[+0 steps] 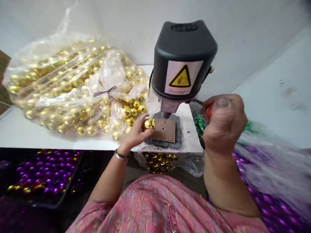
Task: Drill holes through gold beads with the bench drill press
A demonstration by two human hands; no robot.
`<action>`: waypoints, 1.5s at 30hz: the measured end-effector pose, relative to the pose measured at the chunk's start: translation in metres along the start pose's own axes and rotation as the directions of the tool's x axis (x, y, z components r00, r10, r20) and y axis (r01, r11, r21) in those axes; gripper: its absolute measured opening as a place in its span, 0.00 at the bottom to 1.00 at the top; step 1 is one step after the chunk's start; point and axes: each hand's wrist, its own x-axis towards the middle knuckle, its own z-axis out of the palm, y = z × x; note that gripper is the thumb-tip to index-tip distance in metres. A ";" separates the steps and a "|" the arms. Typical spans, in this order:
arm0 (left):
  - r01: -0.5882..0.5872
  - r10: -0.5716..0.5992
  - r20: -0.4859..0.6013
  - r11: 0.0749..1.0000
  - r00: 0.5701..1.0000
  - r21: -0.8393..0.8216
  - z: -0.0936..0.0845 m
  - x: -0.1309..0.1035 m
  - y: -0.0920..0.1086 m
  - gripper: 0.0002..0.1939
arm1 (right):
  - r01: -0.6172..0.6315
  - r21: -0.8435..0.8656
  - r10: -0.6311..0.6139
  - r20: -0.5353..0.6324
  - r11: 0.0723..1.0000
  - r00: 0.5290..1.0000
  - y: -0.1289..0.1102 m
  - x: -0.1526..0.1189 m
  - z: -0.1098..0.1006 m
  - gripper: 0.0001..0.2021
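Observation:
Between the thumb and fingers of my left hand (137,132) is a shiny gold ball (149,124), held at the left edge of a brown board (167,130) with a small hole. The board lies on the dark base of a black bench drill press (186,45), whose chuck (166,115) and thin bit point down over it. My right hand (224,121) is closed around the red knob (209,111) of the drill press lever. Most of the knob is hidden by my fingers. Loose gold balls (133,111) spill from a bag opening beside my left hand.
A large clear plastic bag (55,87) of gold balls covers the table's left side. Dark crumbs lie on the white table (187,129). Below left is a crate of purple balls (51,171); gold pieces (160,161) sit below the front edge. Purple balls (274,207) and plastic lie right.

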 end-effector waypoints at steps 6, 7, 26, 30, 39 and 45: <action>0.075 -0.082 0.067 0.991 0.994 0.111 0.025 0.006 0.009 0.29 | -0.014 -0.026 0.015 0.048 1.000 0.999 0.003 0.002 -0.002 0.21; 0.081 -0.090 0.051 0.985 0.995 0.156 0.028 0.009 0.009 0.28 | -0.011 -0.030 0.013 0.060 0.999 0.998 0.003 0.002 -0.003 0.20; -0.053 0.013 0.109 0.926 0.994 0.374 0.044 0.048 0.015 0.27 | -0.029 -0.009 0.030 0.128 1.000 0.991 0.002 -0.001 -0.006 0.19; -0.036 -0.006 0.135 0.951 0.991 0.306 0.046 0.051 0.007 0.30 | -0.015 -0.023 0.018 0.135 1.000 0.991 0.004 -0.004 -0.008 0.18; -0.012 -0.024 0.120 0.957 0.992 0.290 0.048 0.048 0.005 0.31 | 0.229 -0.146 -0.210 0.135 0.962 0.968 0.023 -0.031 -0.012 0.06; -0.030 -0.008 0.142 0.963 0.990 0.268 0.048 0.047 0.001 0.32 | 0.242 -0.078 -0.230 0.132 0.967 0.964 0.046 -0.044 -0.010 0.05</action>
